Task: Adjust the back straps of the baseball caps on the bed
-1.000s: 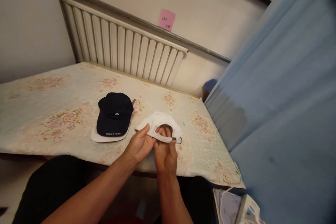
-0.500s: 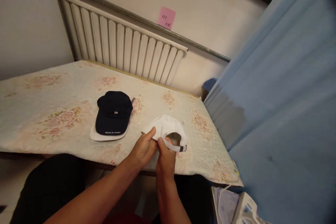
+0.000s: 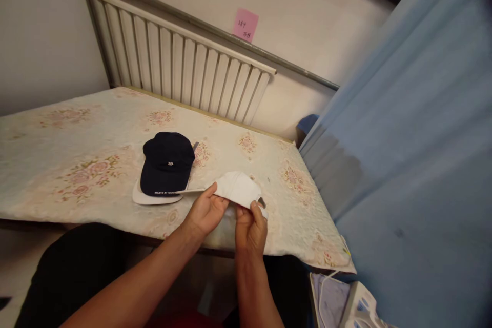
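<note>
1. White cap (image 3: 239, 187) is being held over the quilted floral cover (image 3: 294, 233) in the head view, its soft rounded crown facing up.
2. Left hand (image 3: 207, 212) is pinching the edge near the stiff, thin brim, thumb above, fingers half curled beneath.
3. Right hand (image 3: 251, 228) is grasping the rear edge, thumb outside, fingers curling under.
4. Dark cloth cap (image 3: 167, 164) is lying over a pale curved brim (image 3: 154, 199).
</note>
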Demonstrator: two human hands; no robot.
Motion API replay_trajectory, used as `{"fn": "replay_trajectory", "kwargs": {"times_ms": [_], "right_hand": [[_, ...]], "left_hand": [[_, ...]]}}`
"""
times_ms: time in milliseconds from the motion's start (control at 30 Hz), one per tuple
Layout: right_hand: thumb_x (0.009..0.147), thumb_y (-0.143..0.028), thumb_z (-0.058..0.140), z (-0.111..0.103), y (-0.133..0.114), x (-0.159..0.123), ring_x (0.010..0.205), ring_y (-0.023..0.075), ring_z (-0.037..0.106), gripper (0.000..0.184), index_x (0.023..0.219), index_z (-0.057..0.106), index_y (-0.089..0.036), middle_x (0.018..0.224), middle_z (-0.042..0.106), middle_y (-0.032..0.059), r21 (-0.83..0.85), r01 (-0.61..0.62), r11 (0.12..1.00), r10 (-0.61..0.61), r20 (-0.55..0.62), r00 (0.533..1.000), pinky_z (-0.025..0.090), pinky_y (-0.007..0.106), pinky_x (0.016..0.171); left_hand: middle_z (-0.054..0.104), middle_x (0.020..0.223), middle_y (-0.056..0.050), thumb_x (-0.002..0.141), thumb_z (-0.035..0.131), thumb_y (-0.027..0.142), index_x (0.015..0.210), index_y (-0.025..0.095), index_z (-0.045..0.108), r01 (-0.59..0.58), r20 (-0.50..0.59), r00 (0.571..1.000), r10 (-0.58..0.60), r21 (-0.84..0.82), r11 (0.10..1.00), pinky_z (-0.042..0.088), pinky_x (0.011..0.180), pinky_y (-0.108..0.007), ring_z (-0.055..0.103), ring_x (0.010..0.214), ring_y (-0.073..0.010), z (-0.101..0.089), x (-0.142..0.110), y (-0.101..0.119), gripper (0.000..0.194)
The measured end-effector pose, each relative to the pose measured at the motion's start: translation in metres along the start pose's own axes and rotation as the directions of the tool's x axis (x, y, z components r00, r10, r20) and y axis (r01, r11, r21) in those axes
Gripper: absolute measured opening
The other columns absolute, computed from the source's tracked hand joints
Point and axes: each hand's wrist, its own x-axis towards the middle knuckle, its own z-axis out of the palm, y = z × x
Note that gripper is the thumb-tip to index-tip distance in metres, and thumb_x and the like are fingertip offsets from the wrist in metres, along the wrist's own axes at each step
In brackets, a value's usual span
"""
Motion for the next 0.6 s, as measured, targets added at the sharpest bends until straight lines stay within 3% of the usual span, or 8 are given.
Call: {"fn": "replay_trajectory", "kwargs": {"times_ms": [133,200,400,600], "right_hand": [[0.082,-0.023,0.060,0.006,0.006,-0.005,0.109,0.0208,0.062,0.035,0.116,0.056,-0.018,0.120,0.065,0.0074,0.067,-0.035,0.997,0.030,0.077,0.997,0.040,0.046,0.105],[0.082,-0.023,0.060,0.006,0.010,-0.004,0.109,0.0206,0.062,0.040,0.121,0.053,-0.017,0.120,0.065,0.0085,0.051,-0.041,0.998,0.039,0.047,0.998,0.040,0.045,0.106],[0.077,-0.018,0.062,-0.001,0.012,0.005,0.107,0.0198,0.064,0.049,0.125,0.050,-0.018,0.116,0.068,0.0080,0.028,-0.096,0.995,0.098,-0.059,0.993,0.044,0.043,0.102],[0.076,-0.016,0.061,-0.018,0.008,0.015,0.108,0.0189,0.064,0.049,0.123,0.052,-0.020,0.113,0.070,0.0064,0.019,-0.129,0.992,0.130,-0.114,0.985,0.046,0.042,0.101]], "left_hand": [[0.073,0.097,-0.012,0.094,0.039,0.012,0.129,0.006,0.049,-0.007,-0.048,0.999,0.009,0.052,0.999,0.054,0.087,-0.028,0.070,0.090,-0.0178,-0.005,0.001,-0.007,0.037],[0.072,0.098,-0.013,0.093,0.040,0.011,0.127,0.006,0.051,-0.009,-0.059,0.998,0.014,0.084,0.996,0.054,0.088,-0.028,0.069,0.093,-0.0190,-0.007,0.001,-0.010,0.037],[0.073,0.097,-0.013,0.093,0.041,0.014,0.124,0.006,0.052,-0.010,-0.032,0.999,0.011,0.039,0.999,0.054,0.088,-0.029,0.069,0.092,-0.0190,-0.015,0.002,-0.006,0.034],[0.074,0.083,-0.012,0.094,0.038,0.012,0.122,0.003,0.050,-0.021,-0.164,0.986,0.022,0.012,1.000,0.057,0.081,-0.031,0.072,0.079,-0.0190,-0.020,0.010,0.011,0.032]]}}
